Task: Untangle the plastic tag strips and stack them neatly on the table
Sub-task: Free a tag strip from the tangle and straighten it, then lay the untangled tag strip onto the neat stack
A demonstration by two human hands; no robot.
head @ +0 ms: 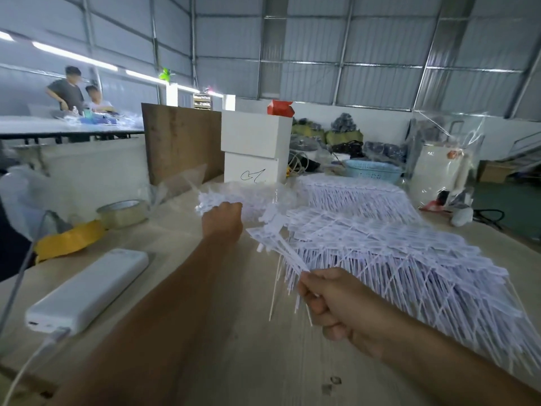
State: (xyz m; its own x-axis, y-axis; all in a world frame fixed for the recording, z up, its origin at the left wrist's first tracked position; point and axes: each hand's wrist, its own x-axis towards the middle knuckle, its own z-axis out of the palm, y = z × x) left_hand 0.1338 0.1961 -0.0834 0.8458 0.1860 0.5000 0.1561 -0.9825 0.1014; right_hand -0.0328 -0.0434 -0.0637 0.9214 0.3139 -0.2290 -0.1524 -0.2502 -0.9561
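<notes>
Corrugated metal walls and roof trusses enclosed the workshop; a pale wooden counter [187,288] carried the work. On it lay a white power bank [87,291], rolls of tape [121,213] and stacked white boxes [254,145]. The right hand [339,306] pinched a small bundle of tag strips [281,238] by their thin tails, thumb and fingers curled round them; the flat tag heads fanned up and away from this grip, toward the far left. The left hand [222,219], reached forward, was closed on a tangled clump [210,200] lying beyond it on the counter, though how its fingers lay was hidden behind the knuckles. Just right of the right-hand grip, and running away from it, lay the neat stack of strips [395,256], heads overlapping in rows, tails pointing toward the person. The strips appeared very light, springy and smooth, apt to snag on one another; holding gathered tails near their middle probably gave the best control.
</notes>
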